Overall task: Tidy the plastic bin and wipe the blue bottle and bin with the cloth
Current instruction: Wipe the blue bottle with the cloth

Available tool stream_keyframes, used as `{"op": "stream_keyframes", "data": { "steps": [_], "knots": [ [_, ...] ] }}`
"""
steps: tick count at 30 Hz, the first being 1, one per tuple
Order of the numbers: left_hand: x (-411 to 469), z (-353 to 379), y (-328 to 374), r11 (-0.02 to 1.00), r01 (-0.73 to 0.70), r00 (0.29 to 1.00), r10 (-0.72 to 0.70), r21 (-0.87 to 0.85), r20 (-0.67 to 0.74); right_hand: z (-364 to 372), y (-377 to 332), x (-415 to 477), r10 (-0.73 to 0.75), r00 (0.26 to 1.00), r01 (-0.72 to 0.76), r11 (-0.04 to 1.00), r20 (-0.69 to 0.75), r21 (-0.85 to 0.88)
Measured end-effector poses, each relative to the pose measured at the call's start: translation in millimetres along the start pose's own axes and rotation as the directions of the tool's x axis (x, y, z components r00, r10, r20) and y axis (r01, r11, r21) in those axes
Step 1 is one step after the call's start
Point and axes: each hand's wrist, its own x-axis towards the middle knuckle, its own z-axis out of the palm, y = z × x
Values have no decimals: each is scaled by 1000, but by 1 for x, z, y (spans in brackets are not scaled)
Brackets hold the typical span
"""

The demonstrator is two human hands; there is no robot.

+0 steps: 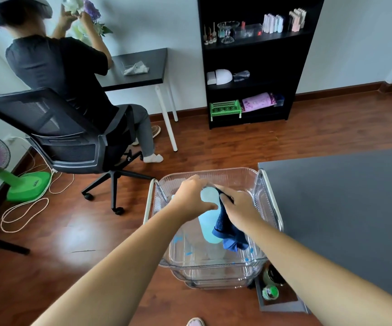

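A clear plastic bin (pixel 235 175) sits on top of a small cart with metal rails. Over the bin, my left hand (pixel 190 196) grips the white cap end of a light blue bottle (pixel 210 228), which hangs tilted over the bin's inside. My right hand (pixel 236 205) holds a dark blue cloth (pixel 229 231) pressed against the bottle's right side. The cloth's loose end droops toward the bin floor. Small blue marks show on the bin's bottom.
A dark grey table (pixel 345 208) adjoins the cart on the right. Jars (pixel 271 291) stand on a low tray beneath. A person sits on an office chair (pixel 72 147) at a black desk, left. A green fan (pixel 14 180) with cables and a black shelf (pixel 251 67) stand behind.
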Motion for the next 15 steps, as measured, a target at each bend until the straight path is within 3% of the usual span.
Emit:
{"op": "stream_keyframes", "data": {
  "steps": [3, 6, 10, 15],
  "knots": [
    [4, -10, -1, 999, -44, 995, 43, 10, 85, -8, -2, 7, 9, 998, -5, 998, 66, -68],
    [5, -18, -8, 998, -44, 994, 48, -39, 102, 0, 7, -21, -119, 990, 118, 993, -74, -24],
    [-2, -14, -14, 999, 12, 999, -11, -31, 47, 2, 17, -43, -97, 975, 120, 987, -201, 106],
    [-1, 4, -3, 995, 92, 988, -87, 31, -129, -11, -2, -20, -75, 954, 114, 986, -291, 120]
  ]
}}
